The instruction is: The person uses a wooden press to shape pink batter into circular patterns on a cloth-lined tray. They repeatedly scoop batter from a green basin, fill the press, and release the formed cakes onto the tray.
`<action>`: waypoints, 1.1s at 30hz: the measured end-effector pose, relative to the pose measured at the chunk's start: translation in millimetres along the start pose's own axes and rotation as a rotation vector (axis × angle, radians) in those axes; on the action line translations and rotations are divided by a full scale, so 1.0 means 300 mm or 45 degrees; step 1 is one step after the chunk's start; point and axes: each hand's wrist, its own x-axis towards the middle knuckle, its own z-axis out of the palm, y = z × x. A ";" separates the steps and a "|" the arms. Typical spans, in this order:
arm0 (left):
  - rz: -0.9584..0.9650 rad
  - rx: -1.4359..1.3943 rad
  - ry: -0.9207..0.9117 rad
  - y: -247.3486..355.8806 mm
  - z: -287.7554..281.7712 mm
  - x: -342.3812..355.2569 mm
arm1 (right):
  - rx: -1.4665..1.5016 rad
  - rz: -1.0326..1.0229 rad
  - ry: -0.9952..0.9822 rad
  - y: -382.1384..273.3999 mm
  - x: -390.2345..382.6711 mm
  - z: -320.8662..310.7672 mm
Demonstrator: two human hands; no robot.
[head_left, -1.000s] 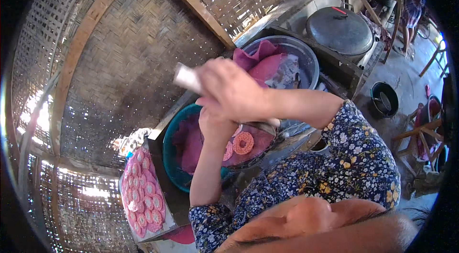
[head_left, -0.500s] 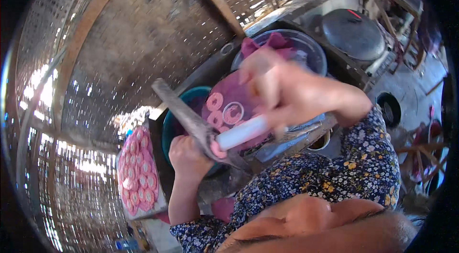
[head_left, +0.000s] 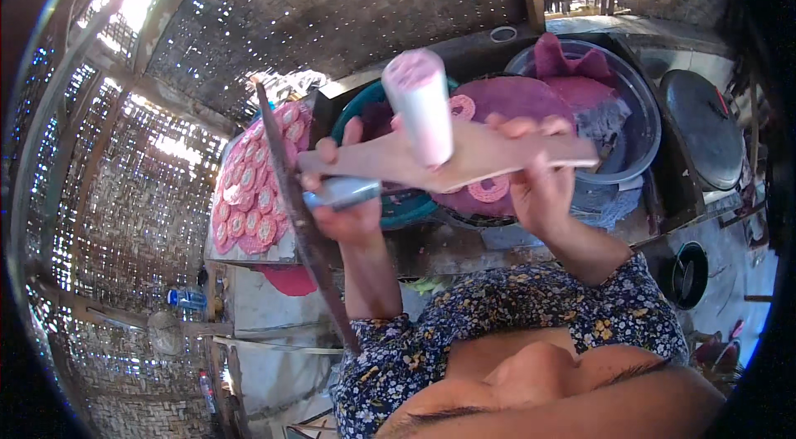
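A light wooden board (head_left: 497,149) with narrowed ends lies across both my hands. Upright through its middle stands a white tube (head_left: 424,120), its top filled with pink dough (head_left: 414,67). My right hand (head_left: 543,198) is closed round the board's right end. My left hand (head_left: 355,222) is closed on a bluish cylinder (head_left: 352,190), while its upper fingers touch the board's left end. That cylinder meets a dark wooden plank (head_left: 303,219), seen nearly edge-on beside my left wrist. Below the board, pink dough rings (head_left: 487,189) lie on a round purple sheet (head_left: 522,99).
Pink discs with pale centres (head_left: 253,182) cover a surface at the left. A teal basin (head_left: 402,211) sits behind my left hand. Toward the right are a grey basin (head_left: 653,128) holding purple cloth (head_left: 572,66), a lidded metal pot (head_left: 705,128) and a black bucket (head_left: 686,273).
My right hand has moved from the white tube to the board's right end. The tube has swung upright, and the dark plank has tipped steeply. My view has shifted, too.
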 end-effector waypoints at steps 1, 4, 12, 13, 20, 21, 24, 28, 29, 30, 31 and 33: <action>0.061 0.001 0.043 0.036 -0.015 -0.004 | -0.215 0.037 -0.116 0.035 -0.035 -0.011; 0.290 0.292 0.422 0.174 -0.106 -0.100 | -1.280 0.015 -0.827 0.137 -0.126 -0.114; 0.279 0.147 0.378 0.457 -0.325 -0.382 | -2.376 0.062 -1.218 0.270 -0.220 -0.269; 0.255 0.171 0.355 0.478 -0.309 -0.406 | -2.292 0.134 -1.131 0.233 -0.206 -0.277; 0.131 0.071 0.298 0.517 -0.367 -0.451 | -2.851 0.091 -0.733 0.070 -0.180 -0.348; 0.148 0.096 0.295 0.532 -0.375 -0.465 | -2.900 0.166 -0.667 0.049 -0.162 -0.356; 0.148 0.149 0.248 0.548 -0.423 -0.439 | -2.869 0.154 -0.572 0.059 -0.139 -0.288; 0.021 0.312 0.232 0.481 -0.442 -0.449 | -2.229 0.266 -0.780 0.231 -0.084 -0.128; -0.032 0.274 0.251 0.447 -0.450 -0.448 | -2.030 0.455 -0.801 0.313 -0.083 -0.136; -0.072 0.265 0.270 0.438 -0.448 -0.448 | -1.746 0.892 -0.753 0.382 -0.052 -0.053; -0.100 0.252 0.280 0.433 -0.444 -0.433 | -1.734 1.146 -0.829 0.460 -0.041 -0.045; -0.151 0.292 0.234 0.385 -0.420 -0.393 | -1.754 1.040 -0.856 0.617 -0.064 -0.145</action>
